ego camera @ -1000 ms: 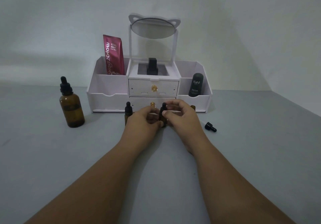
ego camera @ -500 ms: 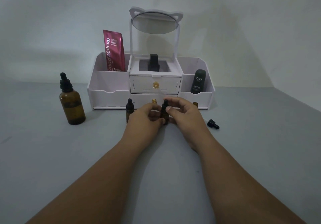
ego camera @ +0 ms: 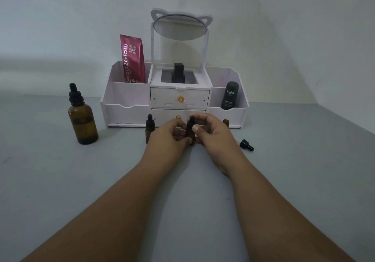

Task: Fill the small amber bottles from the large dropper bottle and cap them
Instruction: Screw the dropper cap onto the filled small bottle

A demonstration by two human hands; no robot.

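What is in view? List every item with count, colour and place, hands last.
large dropper bottle: 1, amber with black cap, table left
capped small bottle: 1, amber, black cap, just left of the hands
held small bottle: 1, amber, black cap, between both hands
uncapped small bottle: 1, amber, behind the right hand
loose dropper cap: 1, black, lying on the table to the right
organiser: 1, white with two gold-knobbed drawers, against the wall
mirror: 1, white frame, atop the organiser
sachet: 1, red, left compartment
Kahf tube: 1, dark, right compartment
black item: 1, centre tray, unclear what
table: 1, grey
left hand: grip on the bottle body
right hand: grip at its cap
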